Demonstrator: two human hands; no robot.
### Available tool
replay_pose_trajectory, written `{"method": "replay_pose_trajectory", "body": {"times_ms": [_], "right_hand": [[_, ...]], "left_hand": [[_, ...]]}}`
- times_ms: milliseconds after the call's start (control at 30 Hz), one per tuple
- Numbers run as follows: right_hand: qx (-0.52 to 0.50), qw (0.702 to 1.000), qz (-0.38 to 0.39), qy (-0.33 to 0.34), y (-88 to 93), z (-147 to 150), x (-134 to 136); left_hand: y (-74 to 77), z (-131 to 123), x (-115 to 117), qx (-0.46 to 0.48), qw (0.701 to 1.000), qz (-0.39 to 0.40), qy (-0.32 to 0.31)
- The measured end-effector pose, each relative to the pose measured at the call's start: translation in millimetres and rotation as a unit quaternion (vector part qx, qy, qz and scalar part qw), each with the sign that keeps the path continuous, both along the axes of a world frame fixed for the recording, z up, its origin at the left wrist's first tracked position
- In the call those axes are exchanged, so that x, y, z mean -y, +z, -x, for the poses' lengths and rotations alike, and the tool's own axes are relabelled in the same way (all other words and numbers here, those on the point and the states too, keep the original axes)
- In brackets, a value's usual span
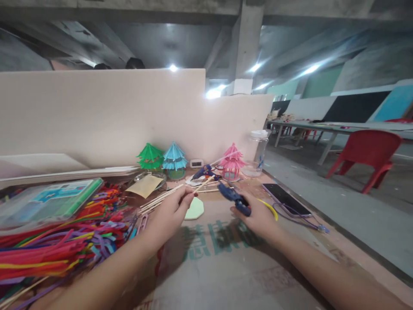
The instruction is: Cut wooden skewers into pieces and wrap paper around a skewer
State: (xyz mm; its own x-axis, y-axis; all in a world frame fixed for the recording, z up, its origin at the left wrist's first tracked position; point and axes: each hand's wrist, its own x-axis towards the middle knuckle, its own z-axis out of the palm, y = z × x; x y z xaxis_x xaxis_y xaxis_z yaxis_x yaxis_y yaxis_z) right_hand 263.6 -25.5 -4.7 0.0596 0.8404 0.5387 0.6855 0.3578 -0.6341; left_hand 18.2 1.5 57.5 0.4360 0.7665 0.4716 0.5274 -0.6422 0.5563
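At the left edge of the frame, a heap of coloured fuzzy strips (41, 256) is cut off, and a clear plastic case (48, 202) hides part of it. Above, the partition (97, 110) conceals all but the tops of two heads. Left of centre, thin sticks (161, 199) lie on the counter (206, 275), their near ends partly behind the left hand (174, 206). That hand's fingers are pinched on one thin stick (204, 184), in the middle of the frame; its lower end is hidden in the grip. The hand also covers the left side of a pale green octagon (195, 209). Right of centre, the right hand (250, 211) has its fingers wrapped around a blue tool (235, 200), too blurred to identify surely. A yellow curved piece (272, 209) disappears behind that hand. Farther right, a phone (286, 199) lies with its screen dark.
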Motion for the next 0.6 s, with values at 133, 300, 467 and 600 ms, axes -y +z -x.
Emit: {"method": "replay_pose_trajectory", "body": {"times_ms": [133,300,467,600], "right_hand": [[0.066,0.998,-0.012,0.012,1.4,3.1,8.6],[0.084,0.996,-0.031,0.003,2.8,1.6,10.5],[0.095,0.992,-0.087,-0.007,2.7,-3.1,10.5],[0.139,0.981,-0.137,-0.017,4.4,-4.8,12.5]], "left_hand": [[2.6,-0.2,8.2,0.033,0.999,0.012,-0.021],[5.2,-2.1,15.4,0.025,0.999,0.017,-0.018],[4.5,-1.6,14.3,0.015,0.999,0.025,-0.042],[-1.1,-0.4,12.6,0.002,0.997,-0.003,-0.071]]}}
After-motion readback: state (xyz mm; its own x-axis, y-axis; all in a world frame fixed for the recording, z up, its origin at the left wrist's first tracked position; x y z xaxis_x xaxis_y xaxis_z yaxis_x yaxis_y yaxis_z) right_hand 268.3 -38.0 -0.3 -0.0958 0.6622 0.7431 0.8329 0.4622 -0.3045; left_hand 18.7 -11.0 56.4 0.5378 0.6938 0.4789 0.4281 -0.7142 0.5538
